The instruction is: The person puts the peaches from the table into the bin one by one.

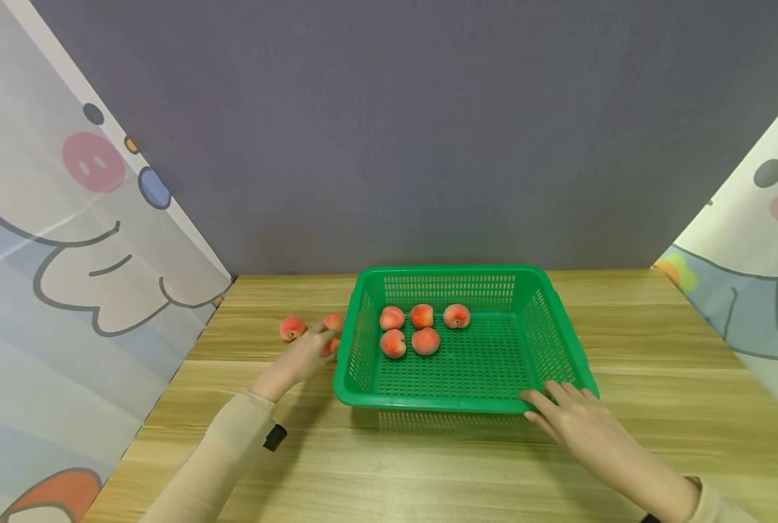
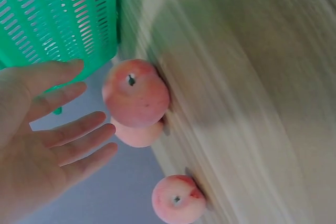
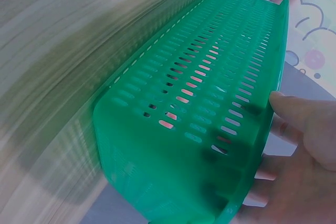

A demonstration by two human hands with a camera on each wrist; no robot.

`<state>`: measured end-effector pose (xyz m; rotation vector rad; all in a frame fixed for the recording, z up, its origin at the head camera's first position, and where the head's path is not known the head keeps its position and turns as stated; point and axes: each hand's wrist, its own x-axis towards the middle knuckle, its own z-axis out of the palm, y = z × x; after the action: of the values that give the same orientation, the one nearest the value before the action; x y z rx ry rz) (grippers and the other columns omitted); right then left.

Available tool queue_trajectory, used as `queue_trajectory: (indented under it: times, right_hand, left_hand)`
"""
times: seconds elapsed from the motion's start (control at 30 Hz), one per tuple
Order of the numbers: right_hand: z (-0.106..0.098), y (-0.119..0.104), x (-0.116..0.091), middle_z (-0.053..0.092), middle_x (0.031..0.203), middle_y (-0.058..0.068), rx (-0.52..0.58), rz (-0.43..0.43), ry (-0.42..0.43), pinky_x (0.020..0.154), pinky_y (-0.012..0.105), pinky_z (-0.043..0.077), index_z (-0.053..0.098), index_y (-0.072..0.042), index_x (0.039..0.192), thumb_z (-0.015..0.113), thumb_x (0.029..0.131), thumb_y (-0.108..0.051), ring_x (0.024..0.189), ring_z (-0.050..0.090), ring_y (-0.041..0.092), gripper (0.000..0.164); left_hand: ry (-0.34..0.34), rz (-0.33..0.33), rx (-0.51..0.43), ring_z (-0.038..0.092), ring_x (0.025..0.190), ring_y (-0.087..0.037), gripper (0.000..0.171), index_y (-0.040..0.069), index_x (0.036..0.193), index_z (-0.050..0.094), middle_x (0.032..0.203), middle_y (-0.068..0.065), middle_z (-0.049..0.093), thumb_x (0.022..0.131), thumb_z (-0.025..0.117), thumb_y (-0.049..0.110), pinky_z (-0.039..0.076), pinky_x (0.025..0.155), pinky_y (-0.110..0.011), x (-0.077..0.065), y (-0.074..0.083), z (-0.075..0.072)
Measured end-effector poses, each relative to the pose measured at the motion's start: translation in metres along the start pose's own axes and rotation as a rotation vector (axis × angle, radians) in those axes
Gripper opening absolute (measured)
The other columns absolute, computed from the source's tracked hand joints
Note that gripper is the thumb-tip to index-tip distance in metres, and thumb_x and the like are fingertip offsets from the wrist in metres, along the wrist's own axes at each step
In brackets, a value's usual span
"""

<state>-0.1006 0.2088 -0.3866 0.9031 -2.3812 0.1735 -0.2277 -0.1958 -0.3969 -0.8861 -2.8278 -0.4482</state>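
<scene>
My left hand reaches beside the left wall of a green plastic basket, above loose peaches on the table. In the left wrist view its fingers are spread and extended, holding nothing, a little apart from the nearest peach. Another peach lies partly behind that one, and a third peach sits farther left. My right hand grips the basket's front right rim, thumb outside and fingers over the edge. Inside the basket, several peaches, one a red-orange peach, lie toward the left and back.
The basket stands on a wood-grain table. A grey wall rises behind it. Curtains with cartoon figures hang at the left and right.
</scene>
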Motion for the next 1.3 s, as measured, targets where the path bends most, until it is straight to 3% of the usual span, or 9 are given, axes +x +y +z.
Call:
queue_trajectory:
  times: [0.2, 0.53, 0.9, 1.13, 1.3]
  right_hand:
    - [0.0, 0.0, 0.0, 0.057, 0.08, 0.006, 0.013, 0.007, -0.013, 0.053, 0.039, 0.049, 0.063, -0.007, 0.094, 0.022, 0.095, -0.043, 0.067, 0.058, 0.022, 0.055]
    - [0.0, 0.0, 0.0, 0.055, 0.077, 0.004, -0.002, -0.009, 0.012, 0.05, 0.033, 0.047, 0.064, -0.007, 0.092, 0.02, 0.096, -0.042, 0.063, 0.055, 0.018, 0.056]
    - [0.0, 0.0, 0.0, 0.054, 0.077, 0.002, -0.002, 0.003, 0.003, 0.049, 0.03, 0.046, 0.064, -0.008, 0.093, 0.021, 0.095, -0.043, 0.063, 0.054, 0.017, 0.055]
    - [0.0, 0.0, 0.0, 0.054, 0.077, 0.002, 0.006, -0.001, 0.001, 0.05, 0.031, 0.046, 0.064, -0.008, 0.094, 0.022, 0.095, -0.042, 0.063, 0.055, 0.017, 0.054]
    - [0.0, 0.0, 0.0, 0.055, 0.077, 0.003, 0.009, -0.001, -0.001, 0.049, 0.032, 0.046, 0.063, -0.008, 0.094, 0.021, 0.095, -0.042, 0.063, 0.055, 0.018, 0.055]
  left_hand:
    - [-0.015, -0.026, -0.008, 0.054, 0.098, -0.036, 0.037, -0.001, 0.11, 0.058, 0.109, -0.026, 0.052, 0.075, 0.069, 0.004, 0.048, 0.073, -0.042, 0.001, -0.003, 0.004]
    - [-0.052, -0.07, -0.053, 0.049, 0.104, -0.04, 0.049, -0.002, 0.12, 0.051, 0.117, -0.03, 0.046, 0.076, 0.069, 0.007, 0.046, 0.077, -0.045, 0.003, -0.007, 0.008]
    - [-0.043, -0.1, -0.004, 0.055, 0.088, -0.033, 0.034, -0.004, 0.102, 0.058, 0.105, -0.025, 0.053, 0.071, 0.072, 0.004, 0.049, 0.068, -0.037, 0.007, -0.011, 0.013]
    - [-0.022, -0.107, 0.02, 0.053, 0.075, -0.024, 0.039, -0.004, 0.103, 0.056, 0.097, -0.02, 0.053, 0.069, 0.074, 0.003, 0.047, 0.059, -0.031, 0.009, -0.015, 0.021]
    - [0.011, -0.085, 0.012, 0.054, 0.077, -0.025, 0.037, -0.003, 0.098, 0.057, 0.095, -0.02, 0.053, 0.067, 0.075, 0.001, 0.047, 0.059, -0.031, 0.01, -0.014, 0.023]
